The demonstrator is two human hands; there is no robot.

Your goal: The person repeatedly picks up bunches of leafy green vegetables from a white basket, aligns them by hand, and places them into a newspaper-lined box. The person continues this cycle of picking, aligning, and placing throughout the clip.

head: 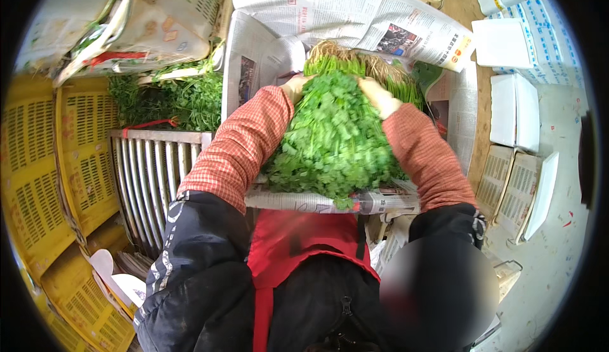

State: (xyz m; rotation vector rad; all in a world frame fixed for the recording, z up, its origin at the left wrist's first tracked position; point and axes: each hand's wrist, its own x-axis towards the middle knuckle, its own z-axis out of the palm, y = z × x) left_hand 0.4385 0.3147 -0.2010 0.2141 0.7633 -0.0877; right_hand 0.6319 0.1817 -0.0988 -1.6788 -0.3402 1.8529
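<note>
A large leafy bunch of cilantro [338, 133] lies in a container lined with newspaper [342, 9], its leaves towards me and its stems and pale roots at the far end. My left hand [296, 88] grips the bunch's left side near the stems, its fingers partly hidden by the greens. On the other side, my right hand [376, 94] holds the stem end, fingertips tucked against the leaves. More rooted stems [402, 85] lie just beyond and to the right of that hand. Checked sleeves cover both my forearms.
Yellow perforated crates [33, 161] stand at the left beside a metal slatted rack [157, 176]. Behind the rack are more leafy greens [190, 97] and a pale crate [164, 24]. White foam boxes [504, 43] and upright crates [516, 190] line the right side.
</note>
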